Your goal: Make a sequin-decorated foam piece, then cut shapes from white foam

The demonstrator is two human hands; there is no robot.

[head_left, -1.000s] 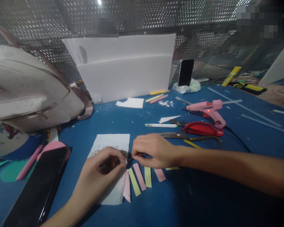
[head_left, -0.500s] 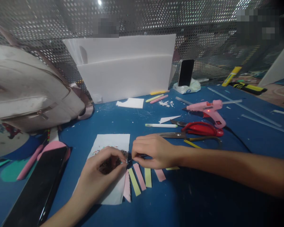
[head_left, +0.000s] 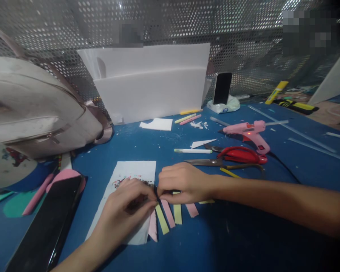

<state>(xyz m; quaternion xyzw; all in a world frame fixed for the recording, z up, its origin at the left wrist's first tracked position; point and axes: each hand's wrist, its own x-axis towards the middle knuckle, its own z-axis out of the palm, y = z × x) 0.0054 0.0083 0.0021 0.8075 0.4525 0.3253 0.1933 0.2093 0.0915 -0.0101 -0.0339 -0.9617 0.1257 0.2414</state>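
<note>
My left hand [head_left: 124,211] rests on a white sheet of paper [head_left: 136,172] that carries a scatter of small glittery bits. Its fingers are pinched together at the sheet's right edge. My right hand [head_left: 181,183] meets it there, thumb and fingers pinched on a thin dark object [head_left: 156,192] too small to name. Just below both hands lie several pink and green paper strips [head_left: 167,215], fanned out on the blue table [head_left: 209,241].
A black phone [head_left: 42,230] lies at the lower left beside a white bag [head_left: 36,109]. Red-handled scissors [head_left: 238,155], a pink glue gun [head_left: 249,132] and a white pen [head_left: 192,150] lie beyond my right hand. White foam boards [head_left: 150,87] and a propped phone [head_left: 222,88] stand at the back.
My left hand has slid right and flattened over the glittery bits, closing up against my right hand. My right hand has dropped slightly toward the strips.
</note>
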